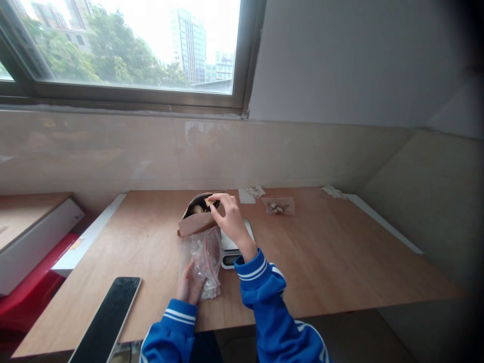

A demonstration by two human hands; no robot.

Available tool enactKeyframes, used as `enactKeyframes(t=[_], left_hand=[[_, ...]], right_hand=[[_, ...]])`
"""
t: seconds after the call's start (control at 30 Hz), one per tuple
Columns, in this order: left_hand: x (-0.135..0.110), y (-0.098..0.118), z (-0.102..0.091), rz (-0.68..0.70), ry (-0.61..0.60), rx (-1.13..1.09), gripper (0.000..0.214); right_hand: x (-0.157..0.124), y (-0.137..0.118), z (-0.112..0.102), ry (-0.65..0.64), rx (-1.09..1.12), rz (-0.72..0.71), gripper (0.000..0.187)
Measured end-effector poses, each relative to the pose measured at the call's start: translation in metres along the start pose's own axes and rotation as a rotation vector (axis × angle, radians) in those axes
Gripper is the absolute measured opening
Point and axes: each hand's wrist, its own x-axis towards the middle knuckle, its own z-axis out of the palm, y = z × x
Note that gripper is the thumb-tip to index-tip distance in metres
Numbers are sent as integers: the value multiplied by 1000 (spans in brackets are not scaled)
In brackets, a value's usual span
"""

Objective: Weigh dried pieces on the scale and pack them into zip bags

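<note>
My right hand (pixel 230 219) is pinched shut on a small pale piece (pixel 207 201), just above the open paper bag (pixel 195 223). My left hand (pixel 188 285) holds a clear plastic bag (pixel 206 264) beside the scale (pixel 231 247) on the table (pixel 321 262).

plywood table (pixel 325 267) with kitchen scale (pixel 230 259), phone (pixel 106 320)

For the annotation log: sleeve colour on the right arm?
Right sleeve is blue with white stripes, head view.
</note>
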Motion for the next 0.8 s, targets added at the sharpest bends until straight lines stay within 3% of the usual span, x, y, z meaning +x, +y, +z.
enactKeyframes(t=[0.2, 0.47, 0.57, 0.67, 0.8], left_hand=[[-1, -1, 0, -10, -12, 15, 31], [1, -3, -3, 27, -50, 24, 34], [-2, -3, 1, 42, -28, 57, 35], [-5, -4, 4, 100, -50, 112, 32], [-7, -5, 2, 130, -106, 207, 18]], right_hand=[[-7, 2, 0, 30, -75, 18, 32], [-42, 5, -7, 145, -6, 113, 24], [-68, 15, 0, 155, -3, 235, 21], [-91, 28, 10, 113, 17, 411, 32], [-100, 38, 11, 4, 150, 587, 40]])
